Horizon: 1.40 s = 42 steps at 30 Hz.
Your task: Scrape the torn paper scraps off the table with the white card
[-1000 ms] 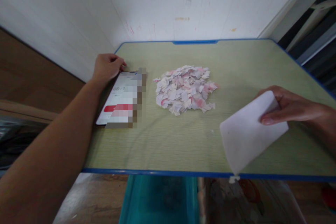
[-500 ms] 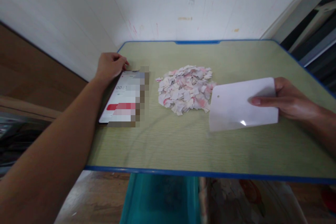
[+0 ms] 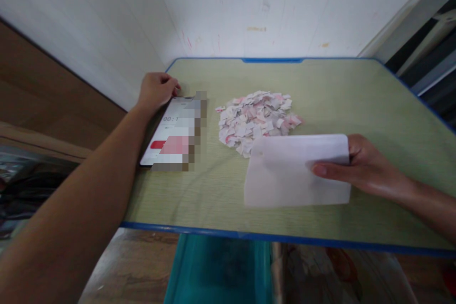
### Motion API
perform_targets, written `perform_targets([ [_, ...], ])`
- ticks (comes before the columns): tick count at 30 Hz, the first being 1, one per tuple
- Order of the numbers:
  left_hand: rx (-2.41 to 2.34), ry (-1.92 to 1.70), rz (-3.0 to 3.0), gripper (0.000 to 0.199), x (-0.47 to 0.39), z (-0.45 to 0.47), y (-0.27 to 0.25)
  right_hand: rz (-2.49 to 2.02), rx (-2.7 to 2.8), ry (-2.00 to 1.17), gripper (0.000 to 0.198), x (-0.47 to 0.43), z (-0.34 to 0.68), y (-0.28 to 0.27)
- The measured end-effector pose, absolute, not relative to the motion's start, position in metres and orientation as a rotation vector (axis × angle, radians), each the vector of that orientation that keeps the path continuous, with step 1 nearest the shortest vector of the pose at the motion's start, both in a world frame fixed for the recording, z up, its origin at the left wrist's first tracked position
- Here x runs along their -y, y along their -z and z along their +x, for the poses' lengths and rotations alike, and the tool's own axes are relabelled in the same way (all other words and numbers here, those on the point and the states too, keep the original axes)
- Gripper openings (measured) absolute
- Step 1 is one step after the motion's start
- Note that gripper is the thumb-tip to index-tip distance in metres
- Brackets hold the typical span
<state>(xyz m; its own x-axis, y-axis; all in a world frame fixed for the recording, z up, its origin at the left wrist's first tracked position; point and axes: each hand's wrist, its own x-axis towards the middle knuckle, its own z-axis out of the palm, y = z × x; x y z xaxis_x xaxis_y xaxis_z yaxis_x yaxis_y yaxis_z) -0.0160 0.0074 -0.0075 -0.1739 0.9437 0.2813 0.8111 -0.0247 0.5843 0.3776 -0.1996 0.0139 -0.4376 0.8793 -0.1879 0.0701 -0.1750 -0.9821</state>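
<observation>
My right hand (image 3: 366, 164) grips a flat white plastic scraper (image 3: 285, 171), its thumb across the face and its fingers behind. The scraper has rounded corners and a small hole, and its far edge hides the near right side of a heap of small torn paper scraps (image 3: 254, 116). These scraps are white with some pink and lie mid-table. At the table's left edge my left hand (image 3: 158, 89) rests with its fingers curled in, by the top end of a phone (image 3: 169, 130). I see nothing in those fingers, though their undersides are hidden.
The pale green table (image 3: 213, 199) has a blue rim and stands against a white wall (image 3: 213, 4). Below its front edge is a teal bin (image 3: 221, 270), with a clear plastic bag (image 3: 342, 270) beside it. A brown wooden panel (image 3: 46, 95) is at left.
My right hand has brought the scraper left and nearer to me, to the front right of the heap. My left hand stays by the phone. The view has shifted slightly.
</observation>
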Motion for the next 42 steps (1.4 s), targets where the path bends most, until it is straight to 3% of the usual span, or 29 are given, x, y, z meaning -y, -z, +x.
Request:
perform_targets([
  [9,-2.028,-1.0,1.831,0.014,-0.003,-0.01,0.003,-1.06,1.656,-1.76,0.034,0.201,0.388,-0.009],
  [15,-2.018,-1.001,1.821,0.014,-0.003,-0.011,0.003,-1.232,1.349,-1.398,0.016,0.184,0.405,-0.013],
  [19,-2.038,-0.976,1.835,0.014,-0.004,-0.013,0.004,-1.35,1.058,-1.154,0.021,0.164,0.428,-0.018],
  [42,-2.026,-0.969,1.828,0.016,-0.009,-0.018,0.006,-1.416,1.181,-1.158,0.021,0.155,0.453,-0.016],
])
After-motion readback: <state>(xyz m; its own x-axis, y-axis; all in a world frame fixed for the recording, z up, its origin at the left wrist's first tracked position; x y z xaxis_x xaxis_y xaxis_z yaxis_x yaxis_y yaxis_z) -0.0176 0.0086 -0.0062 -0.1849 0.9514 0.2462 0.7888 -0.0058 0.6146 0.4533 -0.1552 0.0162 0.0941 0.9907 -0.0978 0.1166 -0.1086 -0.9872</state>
